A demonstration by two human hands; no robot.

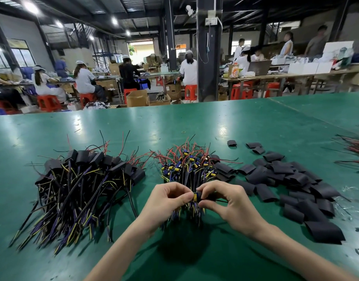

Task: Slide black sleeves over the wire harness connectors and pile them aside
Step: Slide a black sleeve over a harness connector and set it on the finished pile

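Left hand (168,199): fingers curled, thumb and forefinger pinch the connector (195,196), the yellow-and-blue part showing between the two hands. Right hand (231,205): thumb and index finger pinch a black sleeve (210,196), its mouth right at the connector. Can't tell how far the sleeve is on; the fingers cover the joint. The connector's wires hang down behind the left hand. Both hands are held above the table (194,122), near the middle of its near edge.

Directly behind the hands, mid-table: pile of bare harnesses (186,163), yellow/blue connectors up top, red and black leads fanning toward the far edge, dark leads toward the near edge.

Toward the left edge: pile of sleeved harnesses (83,175), black-covered ends on the far side, purple/yellow/black leads trailing to the near-left corner. It lies just beside the bare pile, and red leads from the two cross.

Toward the right edge: loose sleeves (286,179), flat black pieces heaped and scattered, touching the bare pile's right side, with a few strays further back.

At the right edge: a separate bundle of red-and-black wires (355,151), partly out of view.

Beyond the far edge: seated workers (85,80) at other benches, backs turned.
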